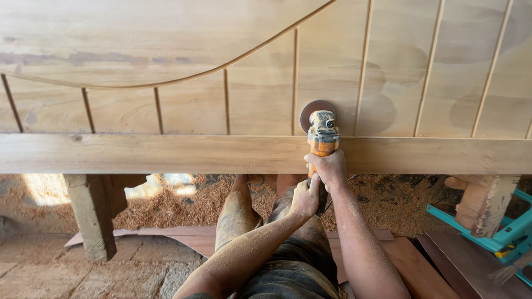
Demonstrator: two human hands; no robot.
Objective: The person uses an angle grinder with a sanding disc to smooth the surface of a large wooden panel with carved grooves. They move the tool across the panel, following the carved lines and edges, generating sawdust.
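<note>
Head view. Pale wood panel (166, 44) lies flat as the surface: smooth, dusty, with a curved rail and thin slats, and a plank edge (166, 154) nearest the person. Below the panel: floor (166, 207) thick with sawdust, rough timber leg (91, 213) at left, teal frame (487, 235) at right. Orange grinder (322, 135) sits on the panel, its round disc (315, 111) flat on the wood. Right hand (330, 169) is wrapped around the body; left hand (305, 199), just behind, is closed on the handle.
</note>
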